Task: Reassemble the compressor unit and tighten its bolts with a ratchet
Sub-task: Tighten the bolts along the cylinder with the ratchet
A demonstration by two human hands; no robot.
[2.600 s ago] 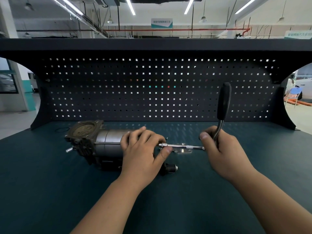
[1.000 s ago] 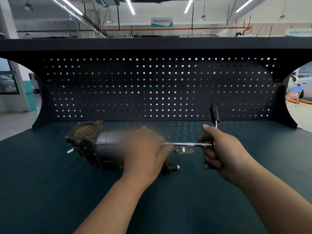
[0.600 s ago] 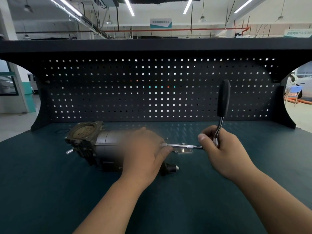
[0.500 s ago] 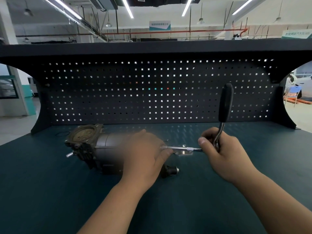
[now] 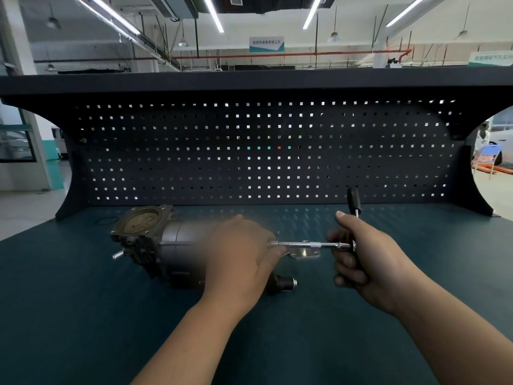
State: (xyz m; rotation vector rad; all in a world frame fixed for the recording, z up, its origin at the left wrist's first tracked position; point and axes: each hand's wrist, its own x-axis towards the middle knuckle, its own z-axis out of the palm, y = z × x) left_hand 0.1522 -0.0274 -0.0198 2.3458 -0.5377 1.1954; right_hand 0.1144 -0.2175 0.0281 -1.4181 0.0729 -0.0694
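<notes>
left hand (image 5: 238,254) lies flat over the grey cylindrical metal compressor unit (image 5: 177,245), fingers draped down its right end w/ the thumb by the socket tip; it presses rather than grips, and it's blurred, so finger detail can't be told. right hand (image 5: 363,257) is closed round the head of the chrome ratchet (image 5: 352,215), black handle sticking up and away; its long knurled steel extension bar (image 5: 308,244) runs level into the unit's right end, where the bolt itself is hidden. unit lies on its side on the dark teal matte bench top (image 5: 83,301), left of centre.

risks, judged: the long bar gives leverage for the socket to cock off the bolt if the right hand tilts, rounding the head; a round smooth housing could roll under torque if the left hand eases. loose flat bright metal bracket (image 5: 305,254) under the bar could snag it.

other bits: brass-toned gritty flanged end plate (image 5: 144,222) at left, small black cylindrical plug (image 5: 284,283) near front.
</notes>
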